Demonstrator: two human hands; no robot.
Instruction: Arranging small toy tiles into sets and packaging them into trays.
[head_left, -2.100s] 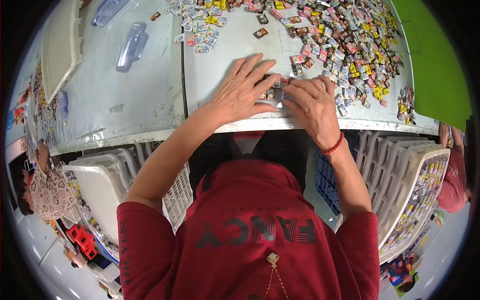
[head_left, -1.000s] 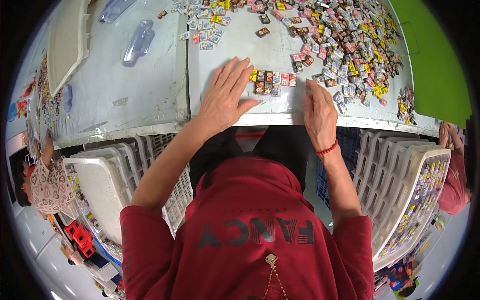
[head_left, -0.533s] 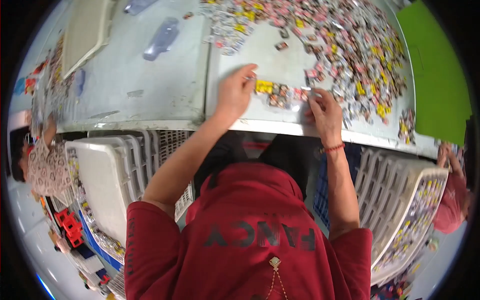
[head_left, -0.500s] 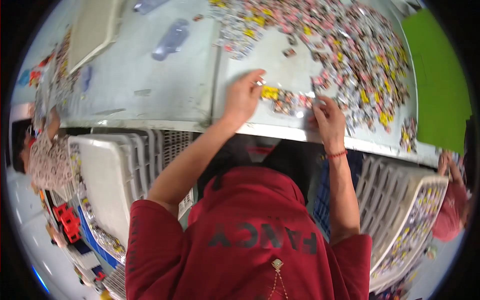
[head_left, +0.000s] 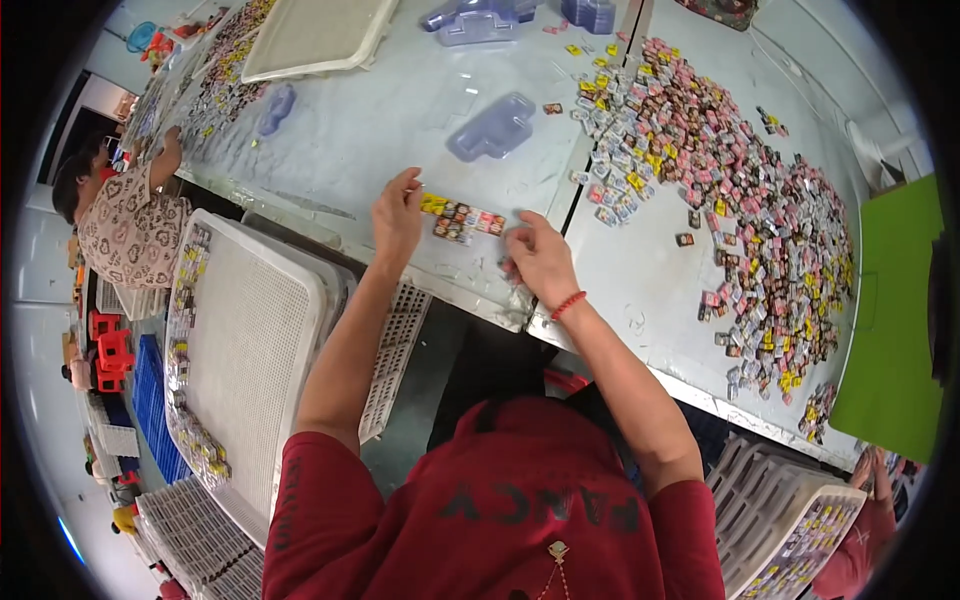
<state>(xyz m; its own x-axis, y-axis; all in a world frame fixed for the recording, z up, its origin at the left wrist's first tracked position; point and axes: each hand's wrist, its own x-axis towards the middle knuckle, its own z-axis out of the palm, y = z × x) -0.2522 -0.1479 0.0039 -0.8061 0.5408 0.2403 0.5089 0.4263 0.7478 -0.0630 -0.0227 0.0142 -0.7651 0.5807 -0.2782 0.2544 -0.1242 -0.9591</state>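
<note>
A shaped clear plastic tray (head_left: 462,218), filled with small yellow, brown and pink packets, is just above the table's front edge. My left hand (head_left: 398,215) pinches its left end, fingertips beside the yellow packets. My right hand (head_left: 540,258), with a red bead bracelet on the wrist, has its fingers curled in at the tray's right end. A few pink pieces show under the right palm, partly hidden. Beyond the hands lies an empty clear tray (head_left: 492,127) of similar shape.
A large heap of small packets (head_left: 720,170) spreads over the right table section, past a dark seam. More clear trays (head_left: 480,22) are stacked at the back. A white crate lid (head_left: 318,38) lies back left; stacked white crates (head_left: 255,350) stand below left. A co-worker (head_left: 125,230) works at far left.
My view has turned left. Both hands have carried the filled tray leftward across the seam, from beside the heap to the left table section.
</note>
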